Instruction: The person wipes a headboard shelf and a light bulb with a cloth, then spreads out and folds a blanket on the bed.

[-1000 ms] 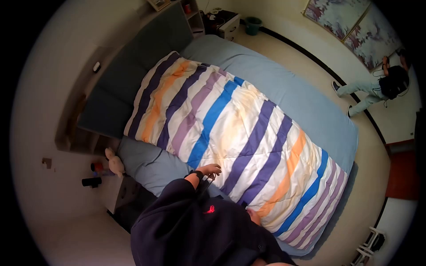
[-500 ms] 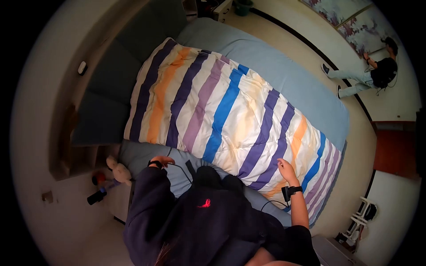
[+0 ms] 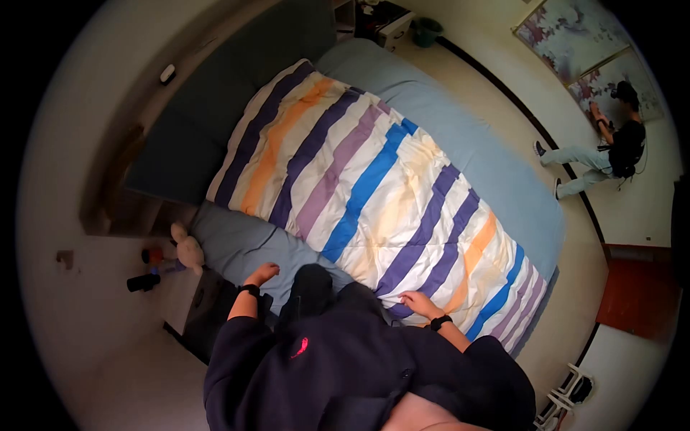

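Observation:
A striped quilt [image 3: 345, 172] lies across the bed over a blue-grey sheet [image 3: 460, 136]. My left hand [image 3: 263, 274], with a black band on its wrist, is over the sheet beside the quilt's near edge; its fingers are curled in and nothing shows in them. My right hand [image 3: 419, 302] is at the quilt's near edge, fingers loosely bent and slightly apart, with no fabric visibly gripped. Whether its fingertips touch the quilt I cannot tell. My knees in dark trousers are against the bed between the hands.
A person [image 3: 611, 147] stands by the far wall near framed pictures [image 3: 571, 36]. A bedside cabinet [image 3: 183, 298] and a plush toy [image 3: 188, 251] are at the left. A green bin [image 3: 428, 32] stands beyond the bed, and a white rack [image 3: 568, 395] at lower right.
My right hand has come back toward my body, nearer the quilt's edge. My left hand's fingers are more curled. The view has shifted, and the other person's arms are raised toward the pictures.

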`<state>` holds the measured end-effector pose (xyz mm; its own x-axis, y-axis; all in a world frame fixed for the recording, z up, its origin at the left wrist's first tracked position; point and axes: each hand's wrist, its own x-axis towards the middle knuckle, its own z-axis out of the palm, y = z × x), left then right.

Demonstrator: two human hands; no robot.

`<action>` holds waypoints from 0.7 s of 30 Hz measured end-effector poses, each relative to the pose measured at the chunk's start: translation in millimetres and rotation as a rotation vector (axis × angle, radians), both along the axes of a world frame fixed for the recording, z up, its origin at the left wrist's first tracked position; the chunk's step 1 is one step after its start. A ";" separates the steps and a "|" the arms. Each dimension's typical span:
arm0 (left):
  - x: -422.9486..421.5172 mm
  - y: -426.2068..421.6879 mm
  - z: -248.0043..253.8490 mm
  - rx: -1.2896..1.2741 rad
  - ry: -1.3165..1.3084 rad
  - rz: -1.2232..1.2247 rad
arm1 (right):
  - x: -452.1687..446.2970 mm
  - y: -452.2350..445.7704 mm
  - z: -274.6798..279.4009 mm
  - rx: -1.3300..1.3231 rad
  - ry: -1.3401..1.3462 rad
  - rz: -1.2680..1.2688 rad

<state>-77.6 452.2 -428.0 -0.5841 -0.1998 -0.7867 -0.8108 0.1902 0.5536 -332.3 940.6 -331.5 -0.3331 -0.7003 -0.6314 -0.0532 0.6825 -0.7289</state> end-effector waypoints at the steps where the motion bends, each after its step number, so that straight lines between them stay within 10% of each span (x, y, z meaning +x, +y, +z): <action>1: 7.4 -10.6 -4.8 0.052 -0.016 -0.004 | -1.1 -13.4 7.3 0.044 0.004 0.036; 4: -3.0 -30.0 37.6 0.057 -0.225 0.239 | -2.7 -36.5 1.5 0.020 0.220 0.102; 13: -31.1 -169.0 -46.9 0.149 -0.140 0.759 | 55.1 -56.2 32.1 0.240 0.206 -0.589; 21: -98.0 -213.0 -74.9 0.224 0.141 1.219 | 131.2 -95.5 49.9 0.628 -0.182 -0.227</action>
